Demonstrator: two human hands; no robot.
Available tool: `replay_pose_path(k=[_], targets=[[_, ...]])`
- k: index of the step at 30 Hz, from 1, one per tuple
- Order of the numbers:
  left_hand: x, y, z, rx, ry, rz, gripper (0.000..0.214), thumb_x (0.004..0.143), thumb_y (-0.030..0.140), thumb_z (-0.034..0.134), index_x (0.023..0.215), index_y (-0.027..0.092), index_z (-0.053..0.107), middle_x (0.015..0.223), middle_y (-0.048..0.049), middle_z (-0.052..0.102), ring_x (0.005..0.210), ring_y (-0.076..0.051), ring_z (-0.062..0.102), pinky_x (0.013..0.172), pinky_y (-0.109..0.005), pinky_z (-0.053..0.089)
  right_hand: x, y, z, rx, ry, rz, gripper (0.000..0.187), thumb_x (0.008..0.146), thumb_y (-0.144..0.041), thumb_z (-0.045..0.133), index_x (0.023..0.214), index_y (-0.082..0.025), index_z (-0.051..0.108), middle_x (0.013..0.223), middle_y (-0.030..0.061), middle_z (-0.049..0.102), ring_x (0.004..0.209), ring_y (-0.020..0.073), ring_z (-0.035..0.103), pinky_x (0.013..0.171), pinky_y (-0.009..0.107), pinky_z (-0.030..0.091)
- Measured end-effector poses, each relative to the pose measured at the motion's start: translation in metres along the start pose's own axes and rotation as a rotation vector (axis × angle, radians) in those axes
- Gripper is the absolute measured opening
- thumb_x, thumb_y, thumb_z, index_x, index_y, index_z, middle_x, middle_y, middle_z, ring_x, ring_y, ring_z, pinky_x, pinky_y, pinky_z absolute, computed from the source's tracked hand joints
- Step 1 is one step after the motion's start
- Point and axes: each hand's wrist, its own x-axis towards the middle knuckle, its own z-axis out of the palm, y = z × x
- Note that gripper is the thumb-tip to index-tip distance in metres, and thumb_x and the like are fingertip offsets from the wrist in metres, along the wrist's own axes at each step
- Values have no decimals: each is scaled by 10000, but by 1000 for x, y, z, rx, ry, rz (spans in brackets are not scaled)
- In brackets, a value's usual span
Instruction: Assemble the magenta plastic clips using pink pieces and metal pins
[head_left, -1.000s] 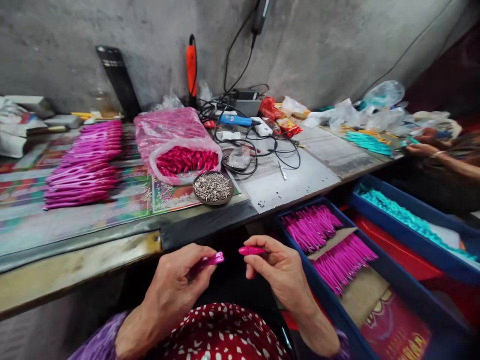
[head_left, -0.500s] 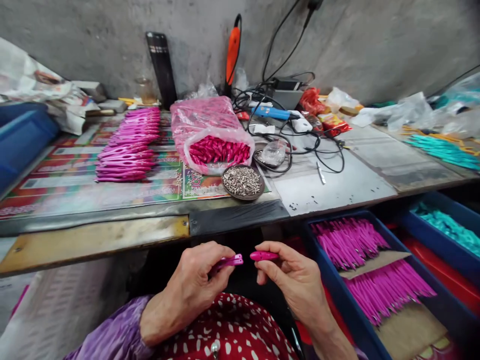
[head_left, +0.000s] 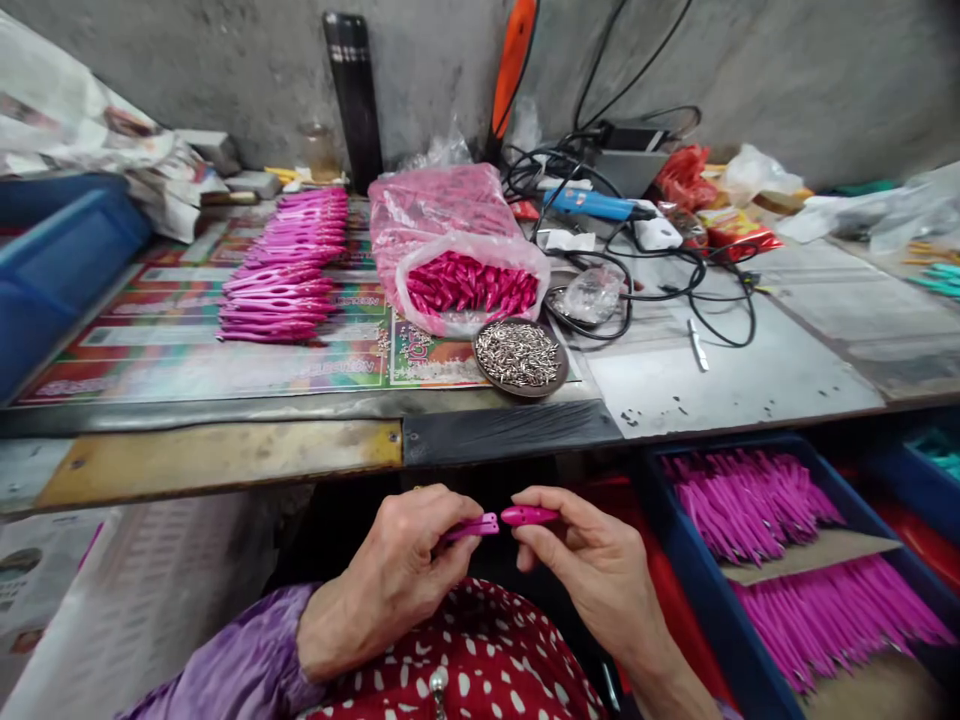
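Note:
My left hand (head_left: 405,565) is closed on a slim purple plastic piece (head_left: 480,526), whose end with small holes sticks out past the thumb. Between the thumb and fingers of my right hand (head_left: 592,555) is a dark-pink pointed plastic piece (head_left: 529,515). The two pieces face each other tip to end with a narrow gap between them, held in front of the table edge. Beyond them, a round dish of small metal pins (head_left: 521,355) stands near that edge. Behind the dish lies an open plastic bag (head_left: 442,205) with many dark-pink pieces like the one I hold.
A stack of purple plastic pieces (head_left: 285,265) lies on the printed sheet at left, beside a blue bin (head_left: 67,270). At lower right, a blue crate (head_left: 694,600) holds rows of purple pieces split by cardboard. Black cables (head_left: 630,295) and a blue tool (head_left: 592,204) lie behind.
The view has shifted, so the table things appear further right. My left hand has brought the purple piece slightly closer to the dark-pink one; my right hand is nearly still.

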Motion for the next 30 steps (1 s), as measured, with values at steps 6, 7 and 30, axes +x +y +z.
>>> replay_pose_path(k=[6, 7, 30], targets=[[-3, -3, 1, 35, -46, -25, 126, 899, 103, 597, 957, 171, 687, 794, 9, 701, 678, -115, 617, 622, -222, 430, 1, 0, 3, 28, -28, 6, 167, 853, -305, 747, 980, -197, 747, 659, 3, 700, 540, 138, 665, 533, 186, 560], [-3, -3, 1, 35, -53, -23, 125, 902, 104, 597, 960, 169, 686, 792, 9, 698, 675, -115, 612, 619, -225, 426, 2, 0, 4, 33, -37, 3, 152, 850, -291, 746, 971, -199, 751, 673, 2, 704, 537, 131, 664, 527, 175, 554], [-18, -10, 7, 110, -1, 84, 85, 954, 199, 596, 947, 158, 670, 771, 5, 701, 644, -125, 623, 595, -240, 433, -6, 12, 12, -37, -174, -30, 173, 857, -195, 723, 1007, -261, 778, 878, -19, 758, 652, 120, 707, 616, 151, 583]])
